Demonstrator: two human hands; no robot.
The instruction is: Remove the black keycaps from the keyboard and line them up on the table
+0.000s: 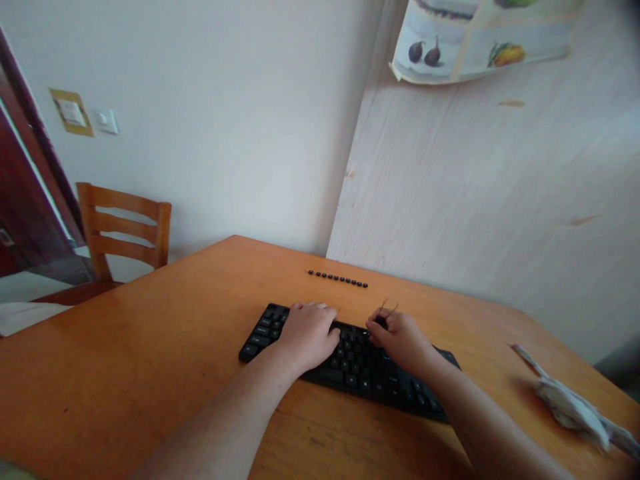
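A black keyboard (350,363) lies on the orange wooden table (150,373). My left hand (307,333) rests palm down on the keyboard's upper left part, fingers curled over its far edge. My right hand (400,340) is pinched on a thin wire tool (386,310) with a small dark keycap at its tip, above the keyboard's middle top row. A row of several removed black keycaps (338,279) is lined up on the table just behind the keyboard.
A crumpled grey-white cloth (575,403) lies at the table's right edge. A wooden chair (125,227) stands at the far left by the wall. A fruit poster (475,40) hangs on the wall panel.
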